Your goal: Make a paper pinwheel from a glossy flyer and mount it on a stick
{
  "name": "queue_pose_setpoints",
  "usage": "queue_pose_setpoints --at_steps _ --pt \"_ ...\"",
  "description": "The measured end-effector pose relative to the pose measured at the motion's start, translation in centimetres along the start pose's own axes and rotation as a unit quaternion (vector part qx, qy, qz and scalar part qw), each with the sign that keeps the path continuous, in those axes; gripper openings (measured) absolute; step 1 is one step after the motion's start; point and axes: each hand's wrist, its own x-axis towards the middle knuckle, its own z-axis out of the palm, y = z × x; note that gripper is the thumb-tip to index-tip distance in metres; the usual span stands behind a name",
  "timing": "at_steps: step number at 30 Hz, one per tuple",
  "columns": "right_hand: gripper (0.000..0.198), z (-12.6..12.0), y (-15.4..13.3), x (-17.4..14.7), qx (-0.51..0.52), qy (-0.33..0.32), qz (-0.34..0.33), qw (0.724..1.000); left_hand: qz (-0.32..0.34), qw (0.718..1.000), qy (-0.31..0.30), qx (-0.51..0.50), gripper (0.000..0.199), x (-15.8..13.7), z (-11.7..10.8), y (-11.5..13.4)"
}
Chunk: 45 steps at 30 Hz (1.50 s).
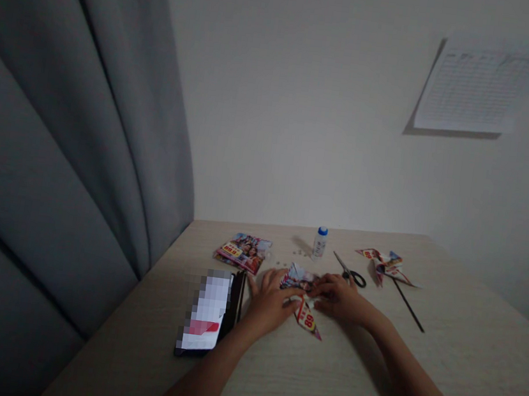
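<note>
A printed paper pinwheel [307, 319], its corners folded inward, lies on the table between my two hands. From the left, my left hand [271, 301] presses and holds the paper, with its thumb and fingers at the near-left side. Opposite it, my right hand [341, 299] pinches at the paper's centre with bent fingers. Whatever small piece may be between those fingertips is hidden. One blade with a red "89" points toward me, while a darker picture blade sticks up at the back.
Beyond my hands stand a glue bottle [320, 244] with a blue cap and scissors [353, 274]. At right lies another pinwheel [386, 265] on a black stick [408, 305]. A stack of printed paper [244, 251], a phone [207, 310] and dark sticks [238, 294] are at left.
</note>
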Motion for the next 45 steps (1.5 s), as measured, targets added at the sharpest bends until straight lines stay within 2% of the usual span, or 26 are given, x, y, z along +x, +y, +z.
queue_pose_setpoints --at_steps 4,11,22,32,45 --pt "0.029 -0.13 -0.14 -0.07 0.001 -0.004 0.003 1.0 -0.01 1.0 0.014 -0.009 0.032 -0.05 -0.16 0.35" --pt "0.028 -0.27 -0.33 -0.22 -0.004 0.004 -0.004 1.0 0.022 1.0 0.002 0.003 0.025 -0.34 -0.08 0.91" --pt "0.029 0.08 0.57 0.18 0.012 0.014 -0.031 0.999 0.029 0.999 -0.017 0.005 0.028 -0.43 -0.02 0.44" --pt "0.028 -0.35 0.06 0.04 0.002 0.0 -0.016 1.0 0.021 0.999 -0.022 0.011 0.028 -0.3 0.16 0.4" --pt "0.028 -0.02 0.45 0.16 0.001 0.005 -0.017 1.0 0.014 1.0 0.012 -0.001 0.029 -0.25 0.0 0.52"
